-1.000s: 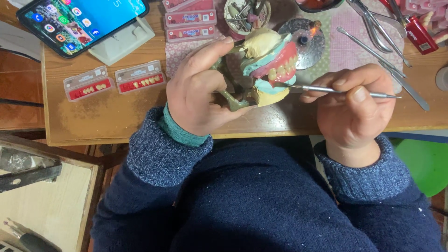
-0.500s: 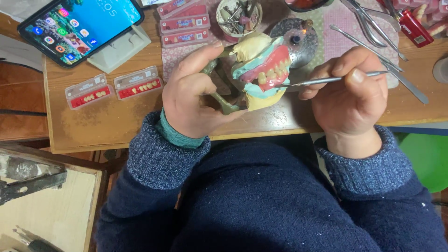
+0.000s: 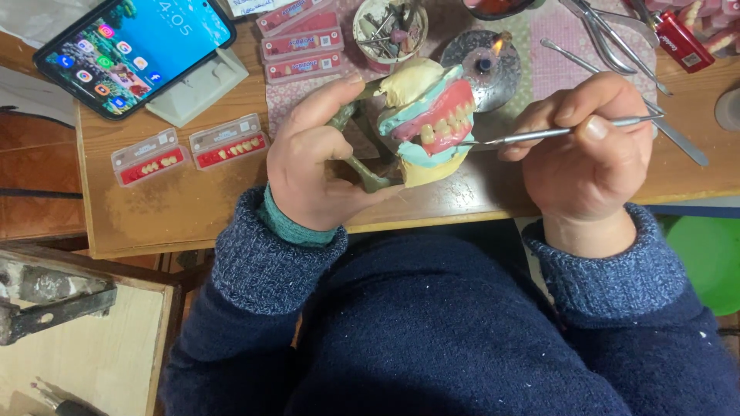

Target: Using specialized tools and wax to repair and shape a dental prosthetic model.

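My left hand (image 3: 320,158) grips a denture model (image 3: 430,123) on a greenish metal articulator: cream plaster blocks, teal bases, red wax gums and a row of pale teeth. It is held above the wooden table's front edge (image 3: 231,223). My right hand (image 3: 590,146) pinches a thin metal wax tool (image 3: 539,135), and its tip touches the red wax at the right side of the teeth. Both arms wear dark blue knitted sleeves.
A small lit burner (image 3: 484,58) stands just behind the model. Two flat cards of spare teeth (image 3: 189,150) lie left, more cards (image 3: 301,42) at the back. A phone (image 3: 135,42), a bowl of burs (image 3: 389,27), tweezers (image 3: 609,38) and a red lighter (image 3: 682,42) lie around.
The model and both hands sit slightly higher in view than a second ago. The tool's tip has stayed at the wax by the teeth.
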